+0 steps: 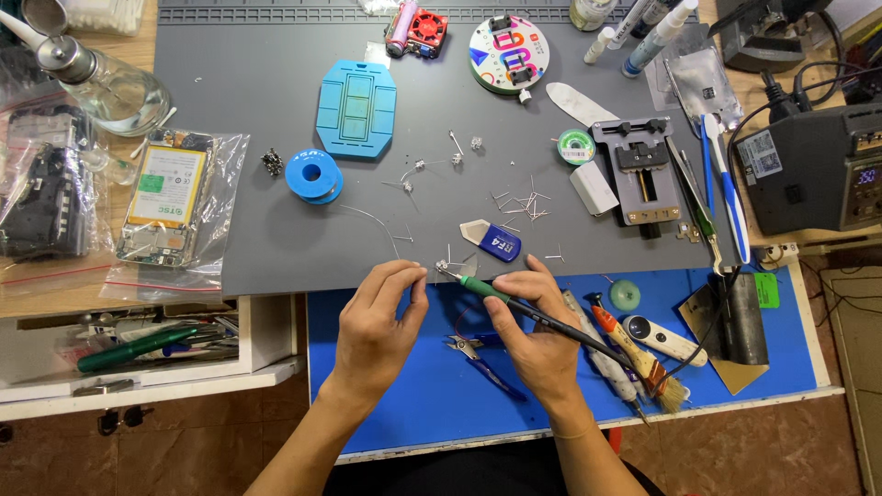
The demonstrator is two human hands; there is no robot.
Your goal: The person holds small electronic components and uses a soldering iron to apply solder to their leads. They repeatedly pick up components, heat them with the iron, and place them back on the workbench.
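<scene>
We see the right hand wrapped in a pen grip round a soldering iron with a green collar and black handle, its tip reaching left to a tiny clear component at the near edge of the grey work mat; held that low on the shaft, the tip can be steered finely. The left hand has thumb and forefinger closed together just beside that component, apparently steadying it or its wire lead, though what exactly is pinched is too small to tell. The iron's cord trails off to the right over the blue mat, clear of the work. Just beyond the tip lies a small blue tin with a white label, close enough for dipping. Cut wire legs are scattered further up the mat, and a blue solder reel sits to the left within easy reach. Behind it lies a light blue octagonal holder, and at the far edge a round white disc with bright multicoloured print. To the left a clear bag holds a flat pack with a white and yellow label. On the right stands a dark soldering station with a lit display.
</scene>
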